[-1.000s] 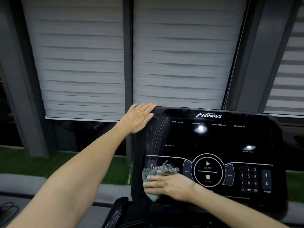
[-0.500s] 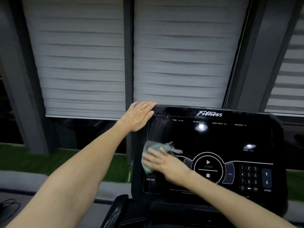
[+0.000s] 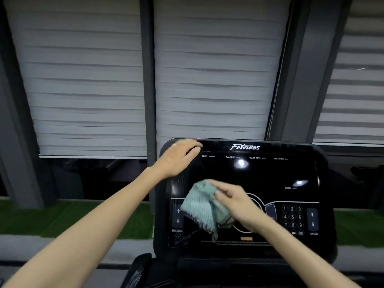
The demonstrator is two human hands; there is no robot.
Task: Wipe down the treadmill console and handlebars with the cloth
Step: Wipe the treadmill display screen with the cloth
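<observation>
Head view shows my left hand (image 3: 176, 159) lying on the upper left corner of the console (image 3: 270, 175), fingers nearly straight along its top edge, as a support. My right hand (image 3: 239, 206) is in front of the middle of the panel and pinches the cloth (image 3: 201, 208) between thumb and fingertips. The cloth is bunched and hangs down and to the left from this pinch, over the left part of the panel near the INCLINE arrows (image 3: 178, 216). I cannot tell whether it touches the glass at this instant, because it is blurred.

What matters for the next stroke, I think, is the direction. The console is long from left to right. The cloth is on the left side of my right hand, while the large part that I judge is not wiped yet, with the number keypad (image 3: 292, 217) and the SPEED arrows (image 3: 312, 219), lies on the right side of it. So the stroke should go to the right, along the long side, and the cloth will trail behind the fingers. The right hand is the nearer one for this; the left is at the opposite corner. First the cloth probably needs to be spread flat under the palm, since a pinched bundle cleans only a narrow strip. The handlebars come after; I do not see them clearly.
</observation>
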